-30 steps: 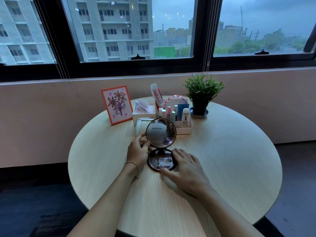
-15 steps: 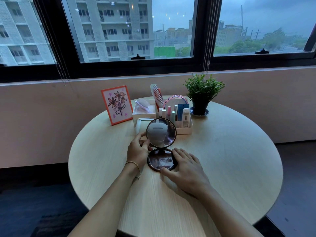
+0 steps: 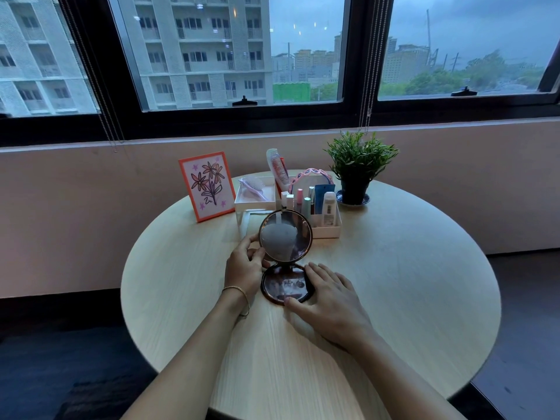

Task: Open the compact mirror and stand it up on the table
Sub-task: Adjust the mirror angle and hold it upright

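A round dark-rimmed compact mirror (image 3: 285,237) is open on the round wooden table (image 3: 409,283). Its lid stands upright and faces me, while its base lies flat in front. My left hand (image 3: 244,266) pinches the lid's left edge near the hinge with thumb and fingers. My right hand (image 3: 328,298) lies over the right side of the base, fingers on its rim and thumb at its near edge.
Behind the mirror stands a white organizer (image 3: 325,228) with cosmetics, a comb and a headband. A framed flower drawing (image 3: 207,185) leans at the back left. A potted green plant (image 3: 357,168) is at the back right. The table's edge curves close to the wall.
Almost nothing differs: the lid stays upright and both hands keep their hold on the mirror, with only a slight shift of the left fingers.
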